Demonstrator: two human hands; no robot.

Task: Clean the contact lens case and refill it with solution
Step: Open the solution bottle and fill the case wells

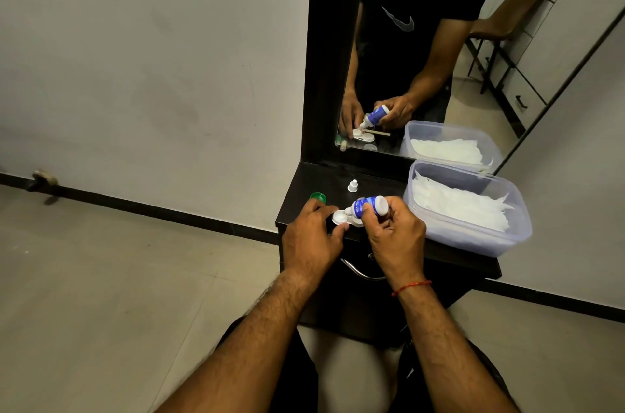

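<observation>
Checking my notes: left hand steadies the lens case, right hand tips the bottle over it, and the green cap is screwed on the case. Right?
Not quite. In the head view the green cap lies off the case, on the shelf beside the left hand. The right hand does tip the bottle.

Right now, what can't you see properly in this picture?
Head view:
- Lens case: partly covered by left hand and the bottle.
- Whether liquid is coming out: the nozzle is too small.
- Bottle label: too small and blurred to read.
- Tub contents: white, blurred by cloudy plastic.
</observation>
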